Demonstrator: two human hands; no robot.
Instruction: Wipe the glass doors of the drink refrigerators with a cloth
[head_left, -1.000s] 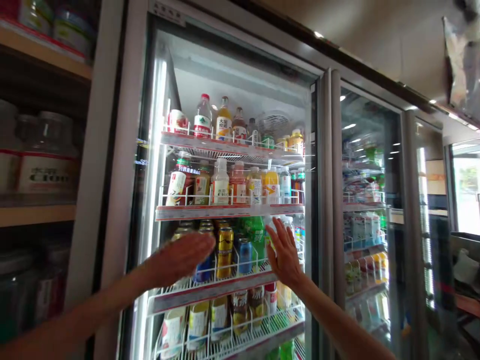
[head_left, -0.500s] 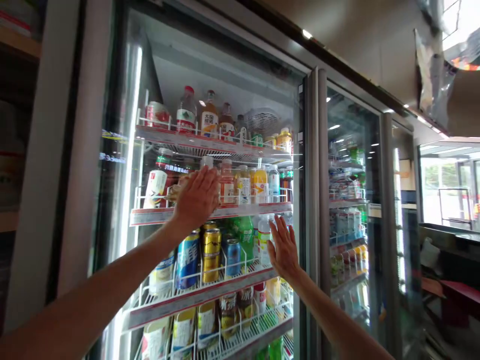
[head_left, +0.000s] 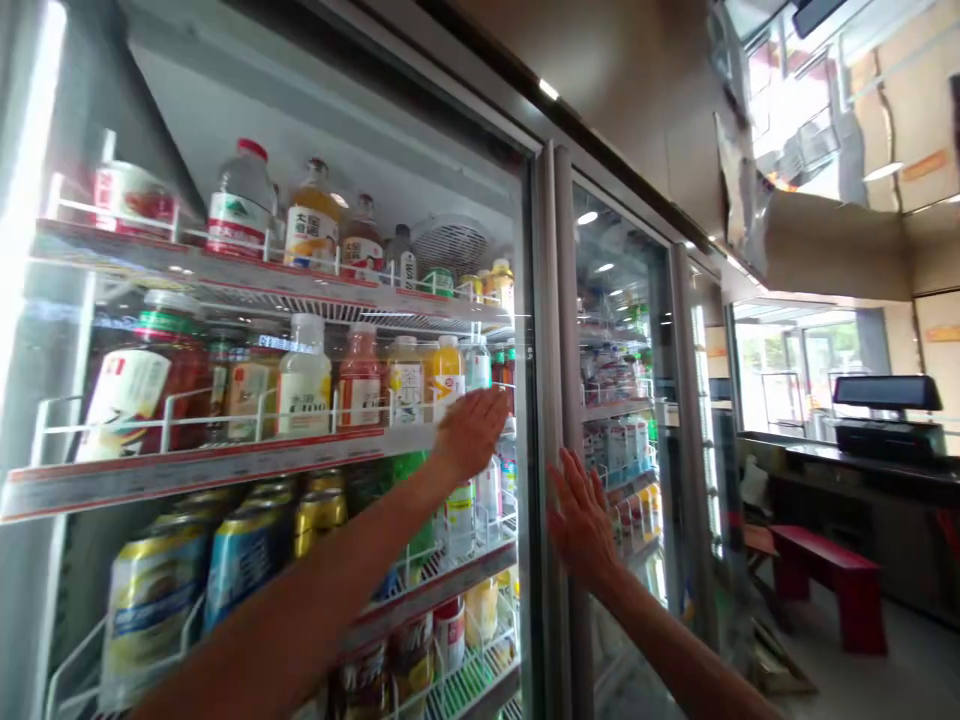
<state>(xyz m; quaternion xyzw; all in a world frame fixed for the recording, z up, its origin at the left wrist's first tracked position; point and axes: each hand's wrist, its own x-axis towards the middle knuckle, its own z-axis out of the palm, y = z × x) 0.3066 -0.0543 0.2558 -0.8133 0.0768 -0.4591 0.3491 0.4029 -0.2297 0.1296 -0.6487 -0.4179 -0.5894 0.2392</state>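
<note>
Stretched out in front of the drinks fridge's glass door, my left hand (head_left: 472,435) is open, its fingers close together and holding nothing. Behind it stand an orange juice bottle (head_left: 448,365) and a tea bottle (head_left: 406,380) on the second shelf. My right hand (head_left: 583,520) is open too, palm forward, over the upright door frame (head_left: 559,400) between two fridge doors. Whether either hand touches the glass or the frame, I cannot tell. Below my left arm are several cans, among them a blue can (head_left: 240,560).
Bottles, including a red-capped bottle (head_left: 240,205), line the top shelf behind glass. A second fridge door (head_left: 622,300) continues to the right. Farther right are a red bench (head_left: 825,565) and a counter with a dark monitor (head_left: 887,393).
My view has turned right and come closer to the fridge. My left hand has shifted right across the door; my right hand now lies over the frame instead of the shelves.
</note>
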